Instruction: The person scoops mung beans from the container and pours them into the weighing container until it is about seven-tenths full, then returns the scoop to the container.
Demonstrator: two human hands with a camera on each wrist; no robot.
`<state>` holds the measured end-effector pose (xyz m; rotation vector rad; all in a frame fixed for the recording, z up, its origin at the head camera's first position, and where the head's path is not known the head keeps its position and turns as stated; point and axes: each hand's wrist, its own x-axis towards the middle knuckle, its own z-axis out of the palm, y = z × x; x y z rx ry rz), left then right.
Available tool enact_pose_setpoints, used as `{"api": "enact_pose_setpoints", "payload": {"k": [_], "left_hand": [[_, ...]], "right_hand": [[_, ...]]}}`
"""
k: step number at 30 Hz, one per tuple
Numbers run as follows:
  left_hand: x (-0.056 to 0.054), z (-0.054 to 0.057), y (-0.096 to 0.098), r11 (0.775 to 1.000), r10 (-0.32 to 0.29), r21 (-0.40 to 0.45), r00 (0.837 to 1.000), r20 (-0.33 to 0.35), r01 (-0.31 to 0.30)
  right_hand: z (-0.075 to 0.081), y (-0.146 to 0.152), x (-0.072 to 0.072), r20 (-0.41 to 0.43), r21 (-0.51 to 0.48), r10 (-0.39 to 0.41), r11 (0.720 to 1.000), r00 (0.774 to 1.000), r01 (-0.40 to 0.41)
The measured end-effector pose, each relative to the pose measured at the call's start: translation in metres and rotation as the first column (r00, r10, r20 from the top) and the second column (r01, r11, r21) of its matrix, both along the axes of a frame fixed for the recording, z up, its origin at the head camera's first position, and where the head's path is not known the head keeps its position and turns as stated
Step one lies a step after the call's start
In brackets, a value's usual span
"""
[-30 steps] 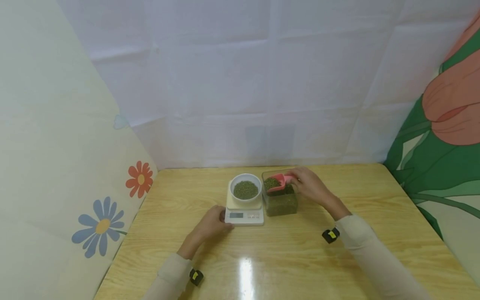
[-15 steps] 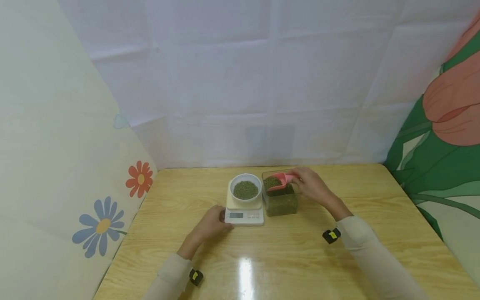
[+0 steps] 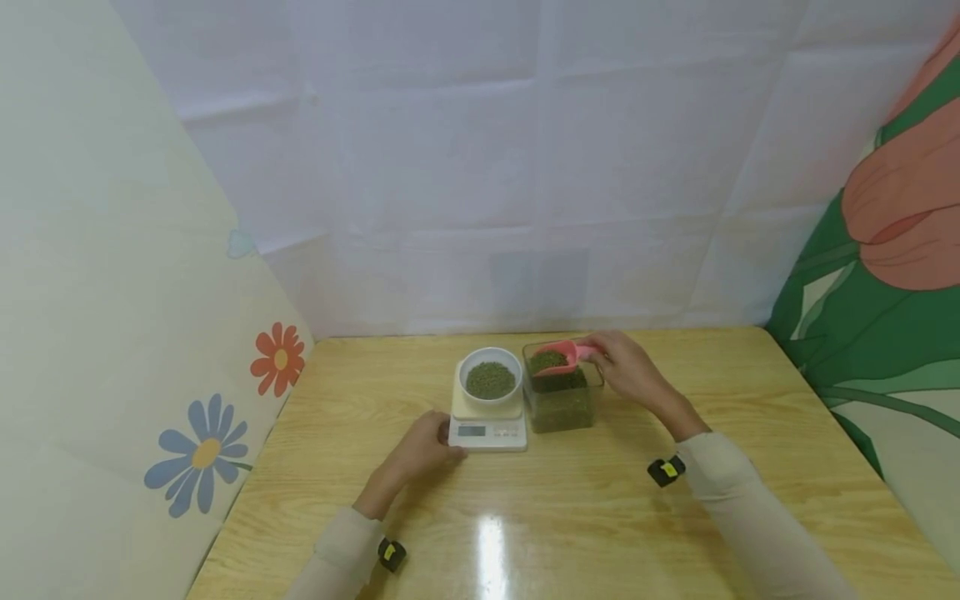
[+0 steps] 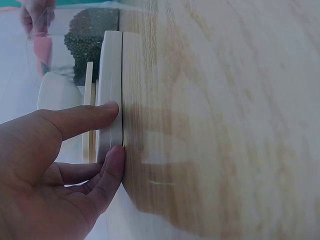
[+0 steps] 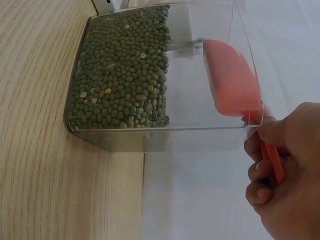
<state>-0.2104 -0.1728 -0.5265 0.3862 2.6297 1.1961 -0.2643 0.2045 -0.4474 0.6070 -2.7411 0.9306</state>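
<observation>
My right hand (image 3: 626, 371) grips the handle of a pink scoop (image 5: 230, 77). The scoop lies inside the upper part of a clear plastic container (image 3: 558, 412), above green mung beans (image 5: 122, 70) that fill its lower half. Beans show in the scoop, and a dark blur hangs at its mouth in the right wrist view. My left hand (image 4: 60, 170) holds the near left corner of a white kitchen scale (image 3: 487, 435), thumb along its edge and fingers curled at the corner. On the scale stands a white bowl (image 3: 491, 352) with mung beans in it.
Container and scale stand side by side near the back of the wooden table (image 3: 600, 517). A white cloth (image 3: 420, 167) hangs behind it, and flower-printed sheets (image 3: 90, 333) flank it. Black wrist devices (image 3: 665, 471) sit at both cuffs.
My right hand has raised the scoop slightly and shifted it a little to the right over the container. My left hand and the scale stay in place.
</observation>
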Motion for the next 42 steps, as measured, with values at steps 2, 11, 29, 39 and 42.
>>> {"api": "enact_pose_setpoints", "payload": {"k": [2,11,29,39,42], "left_hand": [[0.0,0.0,0.0,1.0,0.001,-0.001,1.0,0.0,-0.001],[-0.001,-0.001,0.0,1.0,-0.004,-0.004,1.0,-0.008,0.004],[-0.001,-0.003,-0.001,1.0,0.002,-0.001,1.0,-0.011,-0.002],[-0.002,-0.003,0.0,1.0,-0.005,-0.004,1.0,-0.021,0.005],[-0.002,-0.004,0.0,1.0,-0.006,0.0,1.0,-0.02,0.006]], "right_hand": [[0.0,0.0,0.0,0.006,-0.006,-0.005,1.0,1.0,0.005],[0.0,0.001,0.0,0.008,-0.022,-0.02,1.0,1.0,0.021],[0.008,0.004,0.0,0.008,-0.012,-0.024,1.0,1.0,0.024],[0.015,0.003,0.0,0.021,-0.007,-0.021,1.0,1.0,0.021],[0.016,0.0,0.0,0.011,-0.009,-0.018,1.0,1.0,0.018]]}}
